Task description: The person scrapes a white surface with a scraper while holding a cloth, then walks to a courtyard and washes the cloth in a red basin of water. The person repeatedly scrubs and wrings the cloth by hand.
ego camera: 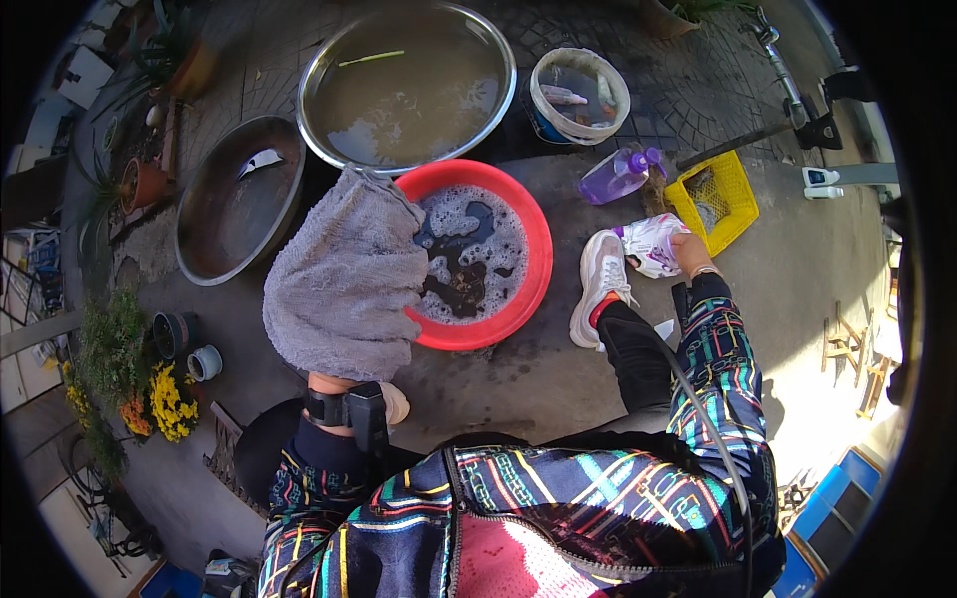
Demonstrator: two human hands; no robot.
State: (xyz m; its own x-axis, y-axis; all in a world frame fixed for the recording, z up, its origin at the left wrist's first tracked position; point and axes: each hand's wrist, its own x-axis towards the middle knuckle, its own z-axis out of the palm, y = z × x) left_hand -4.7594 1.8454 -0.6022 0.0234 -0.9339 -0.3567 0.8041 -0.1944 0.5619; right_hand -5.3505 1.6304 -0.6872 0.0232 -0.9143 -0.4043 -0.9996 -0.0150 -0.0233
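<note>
A bunched grey terry cloth (344, 284) covers my left hand, and only the wrist (326, 383) shows below it. The fingers are hidden, so their grip cannot be seen. The cloth hangs over the left rim of a red plastic basin (540, 258). Dark water with white suds (508, 224) fills the basin, and something dark shows in it. On the right, my right hand (691, 253) grips the side of a white and purple plastic packet (652, 241), which bears print and sits beside my right shoe (600, 280).
Behind the basin stands a large metal tub (419, 97) of murky water. An oval metal basin (239, 202) leans left. To the right are a bucket (582, 123), a purple liquid bottle (609, 179), a yellow plastic basket (736, 202) and a tap (781, 71). Potted plants (112, 329) line the left.
</note>
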